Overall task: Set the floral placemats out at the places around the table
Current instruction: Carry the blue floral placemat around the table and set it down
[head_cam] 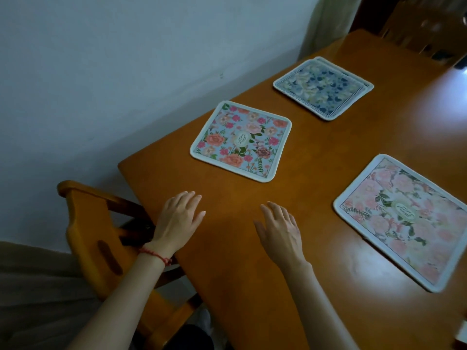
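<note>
Three places on the wooden counter [290, 188] already carry floral placemats: a bright pink one [241, 141] near the wall side, a pale pink one [409, 221] opposite, and farther along a blue pile [323, 88] that looks like two stacked. Both hands, left hand [178, 219] and right hand [279, 229], hover flat, fingers spread, grasping nothing. Next, I judge, comes lifting the top blue mat to an unfilled place.

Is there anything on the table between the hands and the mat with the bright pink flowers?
No. The head view shows only bare wooden table between the hands, left, right, and the bright pink-flowered placemat.
</note>
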Action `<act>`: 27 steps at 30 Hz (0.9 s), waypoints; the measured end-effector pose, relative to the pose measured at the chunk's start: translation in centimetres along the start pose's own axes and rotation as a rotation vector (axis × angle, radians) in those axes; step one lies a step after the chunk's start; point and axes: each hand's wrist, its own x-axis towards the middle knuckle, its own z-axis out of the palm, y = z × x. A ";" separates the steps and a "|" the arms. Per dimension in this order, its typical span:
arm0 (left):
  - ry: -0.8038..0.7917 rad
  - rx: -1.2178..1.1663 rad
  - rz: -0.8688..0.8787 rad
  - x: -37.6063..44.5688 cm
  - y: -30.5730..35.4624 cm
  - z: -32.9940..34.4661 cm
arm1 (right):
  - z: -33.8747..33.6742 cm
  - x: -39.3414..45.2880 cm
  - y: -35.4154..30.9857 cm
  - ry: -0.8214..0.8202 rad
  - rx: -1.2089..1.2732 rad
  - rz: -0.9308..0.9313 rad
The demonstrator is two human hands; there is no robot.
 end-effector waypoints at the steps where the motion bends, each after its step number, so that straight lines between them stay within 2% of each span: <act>1: -0.003 -0.003 0.003 0.4 0.0 0.2 | 0.1 0.3 0.2 0.000 0.004 0.005; 14: -0.068 -0.065 0.038 9.1 -2.7 1.2 | 2.3 7.1 1.2 0.008 0.057 0.149; 21: -0.043 -0.097 0.065 14.9 -5.0 1.4 | 3.4 10.9 2.6 0.018 0.092 0.246; 27: -0.053 -0.149 0.026 19.2 -6.6 2.5 | 4.8 14.4 4.2 0.011 0.147 0.321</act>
